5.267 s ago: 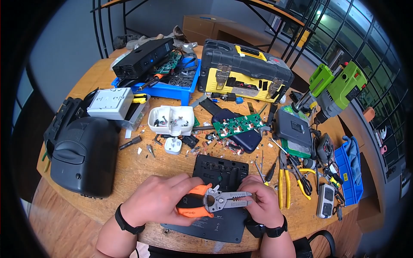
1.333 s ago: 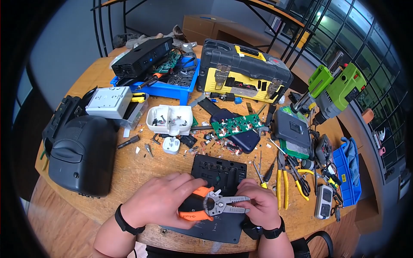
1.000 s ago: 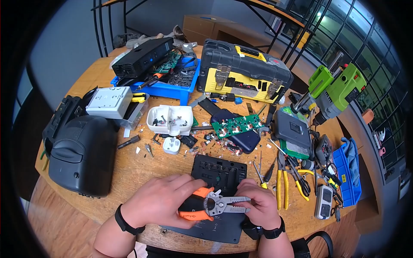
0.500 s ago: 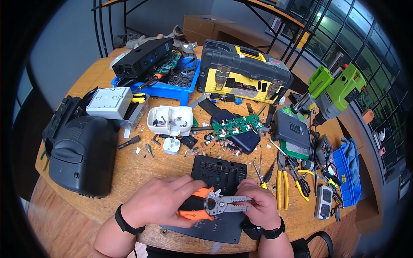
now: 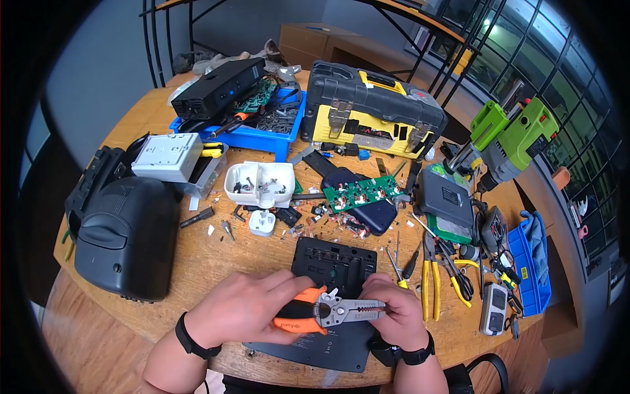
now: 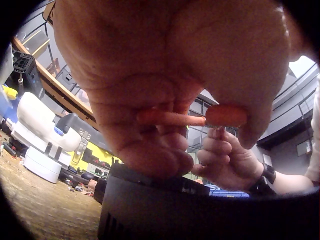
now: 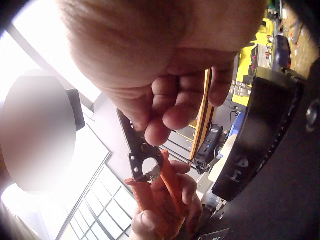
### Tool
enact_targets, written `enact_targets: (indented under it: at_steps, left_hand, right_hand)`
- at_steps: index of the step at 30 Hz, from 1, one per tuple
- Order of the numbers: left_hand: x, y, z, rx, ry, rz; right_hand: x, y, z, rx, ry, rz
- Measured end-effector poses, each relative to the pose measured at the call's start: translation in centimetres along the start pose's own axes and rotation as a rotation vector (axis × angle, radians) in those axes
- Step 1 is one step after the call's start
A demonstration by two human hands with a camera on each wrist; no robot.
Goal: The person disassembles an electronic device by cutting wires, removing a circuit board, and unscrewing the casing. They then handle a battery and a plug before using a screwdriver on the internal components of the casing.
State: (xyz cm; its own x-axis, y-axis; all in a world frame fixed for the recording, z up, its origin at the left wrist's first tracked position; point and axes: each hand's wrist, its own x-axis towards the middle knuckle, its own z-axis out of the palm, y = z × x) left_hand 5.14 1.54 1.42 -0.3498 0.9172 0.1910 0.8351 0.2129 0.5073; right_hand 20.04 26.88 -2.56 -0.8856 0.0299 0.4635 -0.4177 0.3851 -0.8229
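My left hand [image 5: 252, 305] grips the orange-and-black handles of a pair of wire strippers [image 5: 338, 311], which lie nearly level with their toothed metal jaws pointing right. At the jaw tips, my right hand [image 5: 401, 314] has its thumb and curled fingers pinched close; the fingertips overlap the metal in the right wrist view [image 7: 160, 120]. Anything thin between those fingers is hidden. Both hands are above a flat black plastic housing [image 5: 315, 354], whose far end has a recessed compartment. In the left wrist view an orange handle [image 6: 225, 116] shows beside the thumb.
A black rounded casing [image 5: 128, 240] stands left. Behind are a white two-part dish [image 5: 261, 200] of screws, a green circuit board [image 5: 364, 192] and a yellow-black toolbox [image 5: 374, 108]. Yellow-handled pliers [image 5: 432, 282], a blue tray [image 5: 535, 276] and a green drill [image 5: 525, 134] are right.
The strippers' jaws stood wider apart about a second ago; now they are nearer together and slightly tilted. Both hands remain in almost the same place.
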Motion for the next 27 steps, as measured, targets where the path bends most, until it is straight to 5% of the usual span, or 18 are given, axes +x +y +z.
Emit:
enact_targets:
  at_steps: [11,19,27]
  left_hand:
    - [0.0,0.3,-0.3,-0.011,0.031,-0.021]
    - [0.1,0.1,-0.4,0.024,0.08,-0.039]
    - [0.0,-0.1,-0.3,0.077,0.16,0.092]
  right_hand:
    - [0.0,0.0,0.1,-0.011,0.037,0.01]
    - [0.1,-1.0,0.5,0.042,0.215,0.32]
    - [0.3,-0.5,0.3,-0.018,0.164,0.182]
